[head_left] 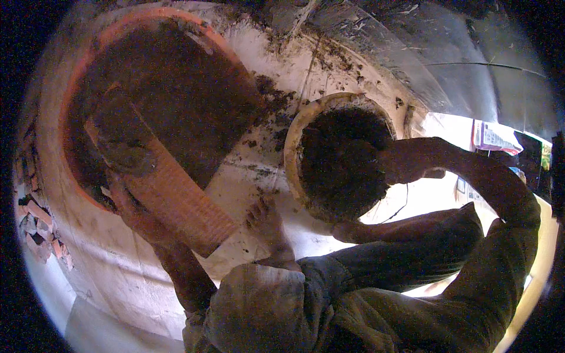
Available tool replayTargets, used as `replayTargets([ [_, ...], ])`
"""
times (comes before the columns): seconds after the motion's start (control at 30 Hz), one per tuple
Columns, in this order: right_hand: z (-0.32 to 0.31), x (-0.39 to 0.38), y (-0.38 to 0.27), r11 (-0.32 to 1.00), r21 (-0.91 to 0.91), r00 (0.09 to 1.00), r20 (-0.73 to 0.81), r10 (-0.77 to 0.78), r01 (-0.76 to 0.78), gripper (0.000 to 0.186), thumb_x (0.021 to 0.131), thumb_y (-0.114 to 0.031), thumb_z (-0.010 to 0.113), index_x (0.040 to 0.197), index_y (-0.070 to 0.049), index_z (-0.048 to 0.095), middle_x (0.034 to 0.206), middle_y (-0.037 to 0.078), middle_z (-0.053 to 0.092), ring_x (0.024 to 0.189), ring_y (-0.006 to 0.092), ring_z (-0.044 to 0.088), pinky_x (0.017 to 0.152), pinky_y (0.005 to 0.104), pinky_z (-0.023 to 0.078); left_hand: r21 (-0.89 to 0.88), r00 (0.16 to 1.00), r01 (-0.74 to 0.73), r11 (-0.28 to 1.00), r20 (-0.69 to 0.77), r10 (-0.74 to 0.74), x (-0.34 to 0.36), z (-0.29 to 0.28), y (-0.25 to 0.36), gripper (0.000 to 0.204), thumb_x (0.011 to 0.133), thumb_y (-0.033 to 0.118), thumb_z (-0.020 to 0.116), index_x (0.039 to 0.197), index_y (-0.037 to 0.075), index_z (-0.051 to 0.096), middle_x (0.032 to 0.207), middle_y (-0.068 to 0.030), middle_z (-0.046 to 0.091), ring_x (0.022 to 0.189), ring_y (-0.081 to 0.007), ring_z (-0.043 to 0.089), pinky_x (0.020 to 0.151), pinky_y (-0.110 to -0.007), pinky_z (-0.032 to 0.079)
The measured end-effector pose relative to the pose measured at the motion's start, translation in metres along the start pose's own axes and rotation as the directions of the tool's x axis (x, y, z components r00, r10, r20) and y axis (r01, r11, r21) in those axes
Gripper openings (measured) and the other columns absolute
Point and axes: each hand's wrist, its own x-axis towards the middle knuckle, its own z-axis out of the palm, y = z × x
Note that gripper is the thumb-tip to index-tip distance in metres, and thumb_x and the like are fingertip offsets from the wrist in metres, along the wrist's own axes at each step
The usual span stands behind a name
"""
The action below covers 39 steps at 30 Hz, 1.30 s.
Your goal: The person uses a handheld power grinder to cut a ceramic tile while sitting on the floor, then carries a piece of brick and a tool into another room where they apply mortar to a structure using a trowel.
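My left hand [132, 215] grips the edge of a long, flat, brick-red slab [188, 203] with a ridged surface, held tilted in front of me. A dark, damp-looking clump [126, 156] lies on its far part. To the right stands a round, pale-rimmed tub [292, 147] filled with a dark, crumbly, mud-like mass [335, 170]. My right hand [403, 162] reaches over the tub's right rim into this mass. Its fingers are lost in shadow, so what they hold, if anything, is hidden.
A large round, orange-rimmed shape [67, 132] with a dark inside lies far left, partly behind the slab. Dark crumbs [273, 97] litter the pale ground sheet [244, 176]. My bare foot [268, 226] rests between slab and tub. Broken brick pieces [41, 229] lie at far left.
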Motion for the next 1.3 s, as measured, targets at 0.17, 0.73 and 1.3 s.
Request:
replayTargets([
  [0.17,-0.059,-0.019,-0.089,0.931,-0.254,0.946,0.126,0.299,-0.26,0.011,0.08,-0.012,0.058,0.083,-0.002,0.06,0.067,0.01,0.062,0.059,0.0229,0.064,0.05,0.037,0.053,0.243,0.978,-0.189,0.951,0.135,0.159,0.004,0.002,-0.003,0.048,0.093,0.023,0.047,0.132,-0.006,0.043,0.132,-0.0228,0.049,0.123,-0.0344,0.047,0.105,-0.043,0.036],
  [0.73,-0.051,-0.039,-0.09,0.948,-0.214,0.966,0.063,0.252,-0.234,0.014,0.079,-0.014,0.059,0.078,0.0,0.06,0.071,0.015,0.065,0.07,0.0267,0.067,0.062,0.0423,0.054,0.026,0.999,-0.04,0.999,-0.024,0.041,-0.012,0.004,-0.033,0.041,0.096,0.028,0.046,0.126,0.0,0.05,0.125,-0.0154,0.054,0.116,-0.027,0.051,0.099,-0.039,0.041],
  [1.3,-0.076,-0.132,-0.134,0.968,0.245,0.663,-0.734,0.147,0.056,0.03,0.065,-0.01,0.082,0.077,-0.007,0.054,0.059,-0.002,0.045,0.054,0.0087,0.044,0.049,0.0284,0.041,-0.752,0.765,0.587,0.3,0.393,-0.511,0.029,0.051,0.029,0.042,0.095,0.037,0.046,0.118,0.004,0.056,0.111,-0.0034,0.059,0.1,-0.0153,0.055,0.088,-0.031,0.046],
])
